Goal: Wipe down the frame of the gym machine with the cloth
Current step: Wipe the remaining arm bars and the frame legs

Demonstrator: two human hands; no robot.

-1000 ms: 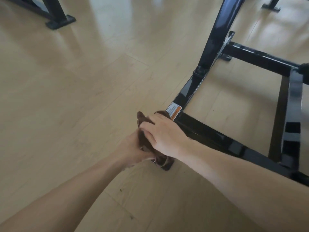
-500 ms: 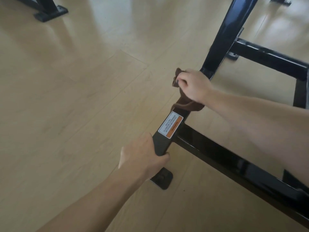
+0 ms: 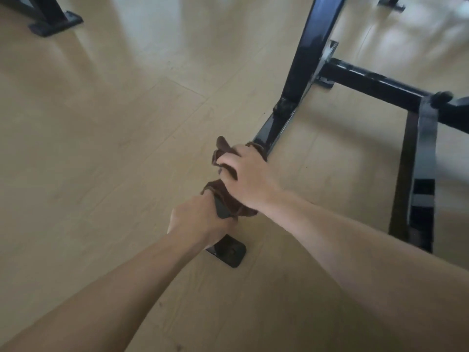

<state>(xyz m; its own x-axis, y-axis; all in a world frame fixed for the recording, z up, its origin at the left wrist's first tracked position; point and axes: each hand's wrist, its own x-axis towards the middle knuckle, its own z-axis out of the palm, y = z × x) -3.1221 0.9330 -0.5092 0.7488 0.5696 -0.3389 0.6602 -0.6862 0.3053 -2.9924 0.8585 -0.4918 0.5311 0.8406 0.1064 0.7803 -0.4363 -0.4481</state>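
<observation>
Two hands on the low base bar of the black frame (image 3: 302, 59). Right hand (image 3: 250, 177) clamps the brown cloth (image 3: 228, 196) round the bar to wipe it; left hand (image 3: 200, 219) grips the bar end by the foot pad (image 3: 227, 250), likely as a brace. Versus half a second ago, the cloth hand has slid back toward the left, covering the label.

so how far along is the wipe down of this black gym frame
Nothing visibly proves any part finished. In hand: the right hand presses the brown cloth onto the black metal floor bar near its end, while the left hand grips the bar just above the flat foot plate. Seemingly left: the slanted upright post and the rear crossbar.
</observation>
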